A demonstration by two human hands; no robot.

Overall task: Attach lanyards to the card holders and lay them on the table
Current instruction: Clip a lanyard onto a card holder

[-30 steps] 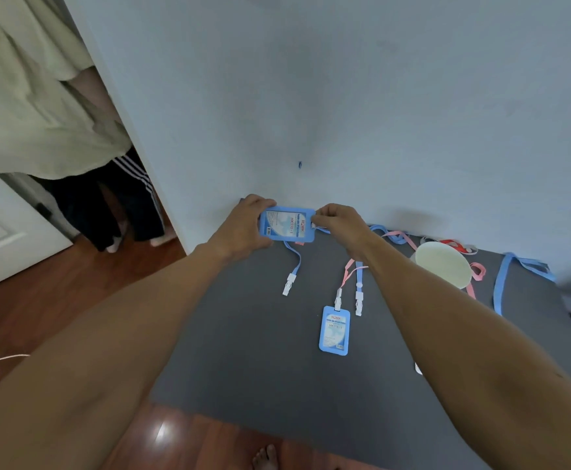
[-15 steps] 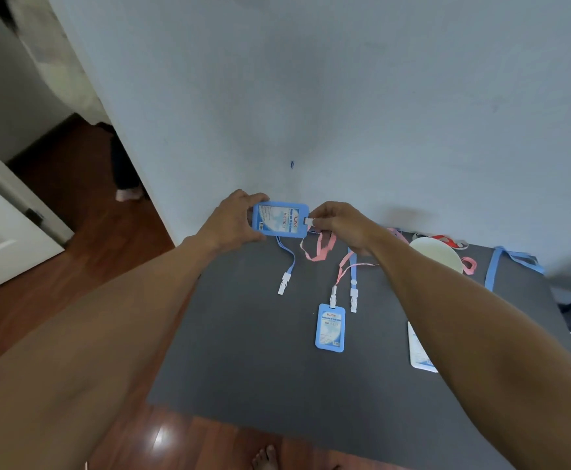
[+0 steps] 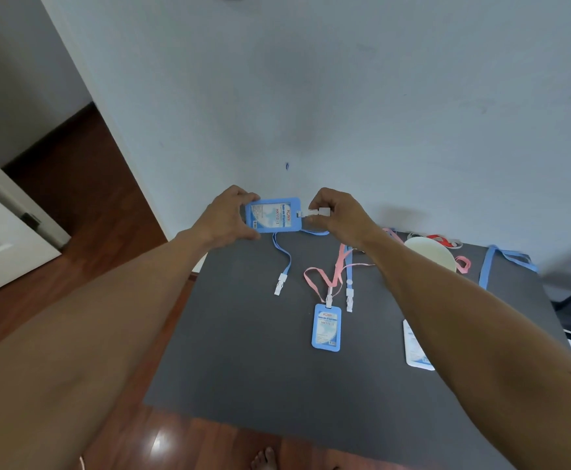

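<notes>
My left hand [image 3: 224,218] grips a blue card holder [image 3: 273,214] held sideways above the far edge of the dark table [image 3: 243,368]. My right hand [image 3: 340,215] pinches a white lanyard clip [image 3: 314,212] at the holder's slot end. A second blue card holder [image 3: 326,327] lies on the table with a pink lanyard [image 3: 325,276] clipped to it. Two loose blue lanyards lie nearby, one [image 3: 284,262] with its white clip on the left, the other [image 3: 349,279] beside the pink strap.
A white bowl [image 3: 430,256] stands at the back right with pink and red lanyards [image 3: 443,240] behind it. A further blue lanyard [image 3: 491,266] lies at the far right. A white card sleeve [image 3: 414,347] peeks out under my right forearm. The wall is close behind.
My hands have lifted the holder slightly, and the white clip now shows clearly between my right fingers at the holder's slot. The pink lanyard has settled on the table. The person in the doorway has gone.
</notes>
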